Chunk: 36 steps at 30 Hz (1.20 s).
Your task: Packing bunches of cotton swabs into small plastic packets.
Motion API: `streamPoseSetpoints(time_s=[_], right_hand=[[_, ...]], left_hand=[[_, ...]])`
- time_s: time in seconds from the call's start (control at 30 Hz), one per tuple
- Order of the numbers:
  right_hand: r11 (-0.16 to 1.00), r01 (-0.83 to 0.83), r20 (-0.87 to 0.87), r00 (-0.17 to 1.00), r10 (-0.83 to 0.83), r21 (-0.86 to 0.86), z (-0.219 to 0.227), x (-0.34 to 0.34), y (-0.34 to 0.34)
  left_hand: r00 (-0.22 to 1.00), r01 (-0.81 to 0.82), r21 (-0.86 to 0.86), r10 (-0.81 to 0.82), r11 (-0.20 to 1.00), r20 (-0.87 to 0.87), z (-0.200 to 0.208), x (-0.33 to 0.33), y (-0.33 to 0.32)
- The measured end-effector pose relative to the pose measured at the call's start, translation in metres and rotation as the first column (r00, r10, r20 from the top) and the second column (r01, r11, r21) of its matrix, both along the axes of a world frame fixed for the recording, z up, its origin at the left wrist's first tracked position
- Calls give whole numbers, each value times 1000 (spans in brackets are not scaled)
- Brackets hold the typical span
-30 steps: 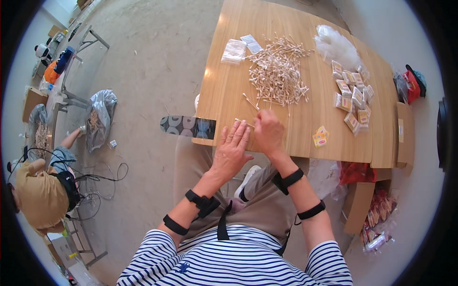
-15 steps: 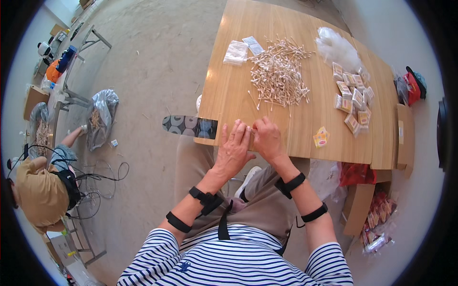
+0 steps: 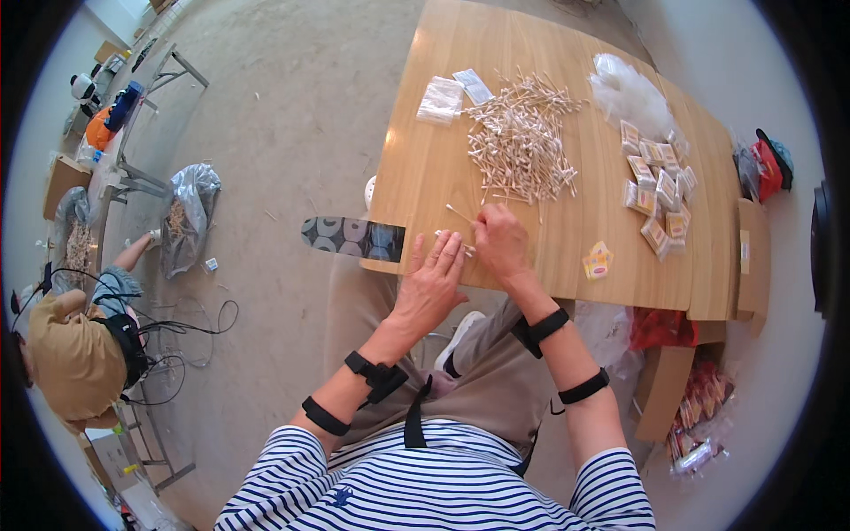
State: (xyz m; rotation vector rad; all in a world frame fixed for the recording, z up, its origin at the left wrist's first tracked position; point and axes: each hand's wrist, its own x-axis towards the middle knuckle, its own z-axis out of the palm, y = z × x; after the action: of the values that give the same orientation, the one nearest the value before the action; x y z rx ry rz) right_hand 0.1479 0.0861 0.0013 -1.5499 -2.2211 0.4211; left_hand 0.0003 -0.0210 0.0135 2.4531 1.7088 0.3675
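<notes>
My left hand (image 3: 432, 279) lies flat near the front edge of the wooden table, fingers stretched out. White tips of cotton swabs (image 3: 468, 251) peek out beside its fingertips; how many lie underneath is hidden. Just to the right, my right hand (image 3: 501, 241) is closed in a pinch on a cotton swab (image 3: 458, 212), whose stick points away to the left. Beyond both hands spreads a large loose pile of cotton swabs (image 3: 522, 146).
Clear flat bags (image 3: 439, 100) lie left of the pile. On the right are a heap of clear plastic (image 3: 624, 88), several packed swab packets (image 3: 655, 186) and yellow cards (image 3: 598, 261). A patterned strip (image 3: 354, 237) juts off the table's left edge. Another person (image 3: 75, 358) sits at far left.
My right hand has moved slightly away from me toward the pile, and a swab now shows in its fingers. The left hand stays nearly in place, with swab tips now visible beside it.
</notes>
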Motion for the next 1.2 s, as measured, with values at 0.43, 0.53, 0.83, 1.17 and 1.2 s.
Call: streamPoseSetpoints(time_s=[0.43, 0.53, 0.83, 1.17, 1.2], right_hand=[[987, 157, 44, 987, -158, 27, -2, -6, 6], [992, 122, 3, 993, -121, -21, 5, -3, -3], [998, 1, -91, 996, 5, 57, -3, -3, -21], [948, 285, -89, 957, -275, 142, 15, 19, 25], [947, 288, -84, 957, -278, 144, 10, 23, 29]], left_hand=[[999, -43, 12, 42, 999, 21, -3, 3, -6], [998, -59, 5, 59, 998, 38, -4, 3, -6], [993, -27, 40, 22, 999, 114, 0, 3, 5], [998, -5, -52, 8, 999, 61, -4, 0, 7], [999, -8, -36, 10, 999, 51, -5, 1, 8]])
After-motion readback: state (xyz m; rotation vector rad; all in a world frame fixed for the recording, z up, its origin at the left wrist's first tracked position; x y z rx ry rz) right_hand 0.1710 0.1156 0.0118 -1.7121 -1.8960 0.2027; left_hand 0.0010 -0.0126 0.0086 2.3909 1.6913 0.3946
